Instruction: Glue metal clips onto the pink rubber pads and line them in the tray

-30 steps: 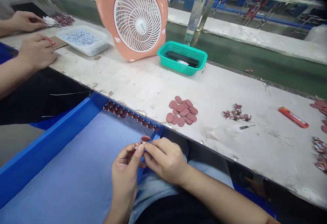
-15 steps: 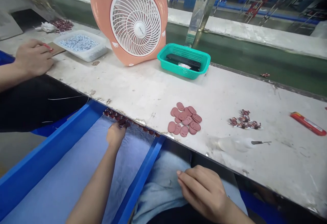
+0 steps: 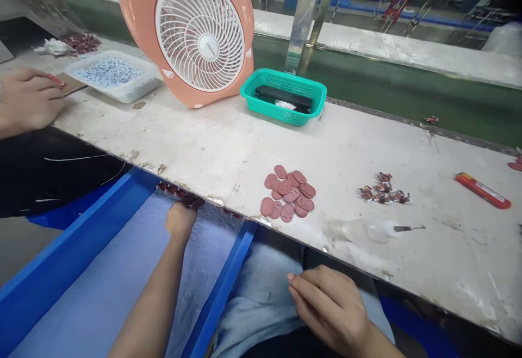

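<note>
My left hand (image 3: 182, 217) reaches into a blue tray (image 3: 69, 244) lined with a pale sheet, up under the table's front edge. Its fingers are drawn together in shadow at a row of small dark-red pieces (image 3: 171, 188); what they grip is hidden. Over my lap, my right hand (image 3: 332, 306) is closed loosely, fingers pressed together, with nothing visible in them. On the table in front lie a heap of flat reddish oval pieces (image 3: 287, 192), a cluster of small brown-red pieces (image 3: 383, 189) and a clear bottle with a thin metal tip (image 3: 383, 231).
An orange fan (image 3: 206, 42) stands at the back beside a green basket (image 3: 283, 113) with black items inside. A white basket (image 3: 130, 88) of blue-and-white bits sits left, near a co-worker's hand (image 3: 30, 99). A red-and-yellow packet (image 3: 483, 190) lies at right.
The view has shifted slightly, so table items appear farther left. My left hand has gone a little further under the table edge. My right hand stays over my lap.
</note>
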`<state>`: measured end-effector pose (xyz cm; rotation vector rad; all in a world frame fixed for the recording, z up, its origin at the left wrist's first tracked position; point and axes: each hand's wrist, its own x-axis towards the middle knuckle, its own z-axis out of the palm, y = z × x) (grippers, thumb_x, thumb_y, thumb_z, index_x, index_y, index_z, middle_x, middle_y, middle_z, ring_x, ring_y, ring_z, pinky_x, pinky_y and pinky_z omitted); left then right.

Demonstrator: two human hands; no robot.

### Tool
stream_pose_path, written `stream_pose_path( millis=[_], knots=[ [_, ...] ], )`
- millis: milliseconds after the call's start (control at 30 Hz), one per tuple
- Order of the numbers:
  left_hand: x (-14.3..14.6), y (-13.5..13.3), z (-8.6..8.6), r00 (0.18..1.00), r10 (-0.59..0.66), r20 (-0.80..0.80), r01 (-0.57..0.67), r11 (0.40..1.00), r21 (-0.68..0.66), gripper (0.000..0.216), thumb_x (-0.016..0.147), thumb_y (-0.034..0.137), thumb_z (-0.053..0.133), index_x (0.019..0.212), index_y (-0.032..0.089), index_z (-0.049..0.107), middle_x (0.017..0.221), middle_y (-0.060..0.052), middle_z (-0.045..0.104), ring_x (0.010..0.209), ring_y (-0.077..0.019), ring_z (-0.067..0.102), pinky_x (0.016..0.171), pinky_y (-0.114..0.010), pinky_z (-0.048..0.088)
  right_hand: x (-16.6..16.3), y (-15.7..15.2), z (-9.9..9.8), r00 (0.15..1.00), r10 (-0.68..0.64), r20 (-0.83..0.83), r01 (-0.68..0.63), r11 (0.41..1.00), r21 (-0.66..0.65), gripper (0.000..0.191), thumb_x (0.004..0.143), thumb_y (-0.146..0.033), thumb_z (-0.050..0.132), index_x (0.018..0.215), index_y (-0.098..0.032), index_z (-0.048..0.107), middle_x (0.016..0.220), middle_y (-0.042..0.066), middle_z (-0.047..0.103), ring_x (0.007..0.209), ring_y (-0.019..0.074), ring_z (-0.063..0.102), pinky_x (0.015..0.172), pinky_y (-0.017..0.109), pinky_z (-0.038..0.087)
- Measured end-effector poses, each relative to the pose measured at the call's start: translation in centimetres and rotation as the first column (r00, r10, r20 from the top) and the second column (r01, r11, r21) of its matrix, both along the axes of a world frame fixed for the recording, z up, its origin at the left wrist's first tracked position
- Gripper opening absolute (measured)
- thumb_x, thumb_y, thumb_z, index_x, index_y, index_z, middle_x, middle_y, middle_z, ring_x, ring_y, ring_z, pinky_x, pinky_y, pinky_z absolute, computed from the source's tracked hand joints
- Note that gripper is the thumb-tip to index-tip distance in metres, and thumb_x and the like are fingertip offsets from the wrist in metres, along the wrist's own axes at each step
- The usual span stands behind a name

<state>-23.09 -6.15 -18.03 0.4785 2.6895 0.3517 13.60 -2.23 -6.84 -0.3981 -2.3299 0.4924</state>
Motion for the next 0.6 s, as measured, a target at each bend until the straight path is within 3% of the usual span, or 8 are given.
stream_pose_path(
  millis=[167, 233, 300, 367, 433, 467, 533, 600],
  knots=[
    [-0.2, -0.2, 0.2, 0.998, 0.022, -0.057, -0.016, 0.993, 0.118, 0.031, 0.091, 0.039, 0.064, 0.111, 0.016, 0.065, 0.111, -0.008, 0.068, 0.096, -0.0234, 0.066, 0.084, -0.046, 0.055, 0.5, -0.2, 0.2, 1.000, 0.003, 0.006, -0.003, 1.000, 0.013, 0.022, 0.088, -0.003, 0.061, 0.108, -0.011, 0.064, 0.075, 0.006, 0.068, 0.059, 0.0137, 0.057, 0.050, 0.027, 0.048],
    [0.3, -0.5, 0.7, 0.989, 0.046, -0.139, -0.012, 0.972, 0.234, 0.030, 0.088, 0.039, 0.067, 0.107, 0.016, 0.067, 0.107, -0.008, 0.069, 0.096, -0.0248, 0.066, 0.084, -0.047, 0.055, 1.6, -0.1, 0.4, 1.000, -0.020, 0.005, 0.020, 0.999, 0.037, 0.025, 0.086, -0.003, 0.062, 0.109, -0.011, 0.065, 0.077, 0.005, 0.067, 0.062, 0.0138, 0.058, 0.052, 0.027, 0.050],
    [1.6, -0.9, 1.6, 0.958, 0.096, -0.269, 0.022, 0.914, 0.404, 0.035, 0.088, 0.039, 0.065, 0.113, 0.014, 0.065, 0.115, -0.014, 0.066, 0.107, -0.0298, 0.063, 0.086, -0.048, 0.053, 3.0, 0.3, 0.6, 0.988, -0.141, -0.065, 0.147, 0.985, 0.085, 0.034, 0.081, -0.001, 0.066, 0.112, -0.015, 0.066, 0.082, 0.004, 0.065, 0.068, 0.0149, 0.060, 0.059, 0.028, 0.054],
    [4.1, -1.1, 2.8, 0.904, 0.171, -0.391, 0.094, 0.815, 0.572, 0.046, 0.090, 0.040, 0.059, 0.127, 0.012, 0.057, 0.133, -0.022, 0.054, 0.125, -0.0341, 0.052, 0.093, -0.048, 0.049, 4.4, 1.1, 0.6, 0.888, -0.355, -0.291, 0.395, 0.914, 0.091, 0.045, 0.076, -0.005, 0.072, 0.117, -0.021, 0.064, 0.092, 0.004, 0.061, 0.076, 0.0177, 0.060, 0.068, 0.033, 0.056],
    [7.4, -1.0, 4.4, 0.851, 0.188, -0.490, 0.238, 0.693, 0.680, 0.055, 0.089, 0.043, 0.060, 0.134, 0.012, 0.052, 0.143, -0.024, 0.045, 0.133, -0.0345, 0.044, 0.102, -0.048, 0.043, 5.3, 2.0, 0.6, 0.719, -0.548, -0.428, 0.590, 0.807, -0.042, 0.060, 0.073, -0.020, 0.077, 0.130, -0.023, 0.056, 0.107, 0.008, 0.057, 0.089, 0.0236, 0.060, 0.080, 0.044, 0.056],
    [9.1, -0.9, 5.3, 0.821, 0.142, -0.553, 0.360, 0.623, 0.694, 0.056, 0.084, 0.044, 0.067, 0.131, 0.016, 0.056, 0.140, -0.022, 0.049, 0.131, -0.0340, 0.047, 0.105, -0.048, 0.041, 5.5, 2.5, 0.6, 0.672, -0.630, -0.388, 0.640, 0.759, -0.124, 0.070, 0.073, -0.030, 0.078, 0.137, -0.023, 0.049, 0.116, 0.011, 0.055, 0.099, 0.0279, 0.060, 0.086, 0.050, 0.053],
    [12.1, -0.3, 7.1, 0.649, -0.122, -0.751, 0.730, 0.377, 0.570, 0.058, 0.077, 0.044, 0.075, 0.127, 0.019, 0.062, 0.130, -0.019, 0.061, 0.124, -0.0354, 0.054, 0.106, -0.050, 0.038, 5.4, 3.2, 0.8, 0.676, -0.726, -0.123, 0.693, 0.684, -0.229, 0.082, 0.076, -0.046, 0.076, 0.145, -0.021, 0.039, 0.130, 0.016, 0.052, 0.118, 0.0357, 0.053, 0.097, 0.059, 0.046],
    [13.8, 0.4, 8.4, 0.448, -0.372, -0.813, 0.894, 0.213, 0.395, 0.064, 0.078, 0.049, 0.075, 0.134, 0.021, 0.059, 0.127, -0.016, 0.068, 0.120, -0.0335, 0.058, 0.110, -0.050, 0.029, 5.1, 3.8, 1.0, 0.691, -0.711, 0.129, 0.715, 0.648, -0.262, 0.077, 0.080, -0.053, 0.072, 0.143, -0.021, 0.041, 0.134, 0.016, 0.052, 0.126, 0.0372, 0.048, 0.101, 0.059, 0.043]
  ],
)
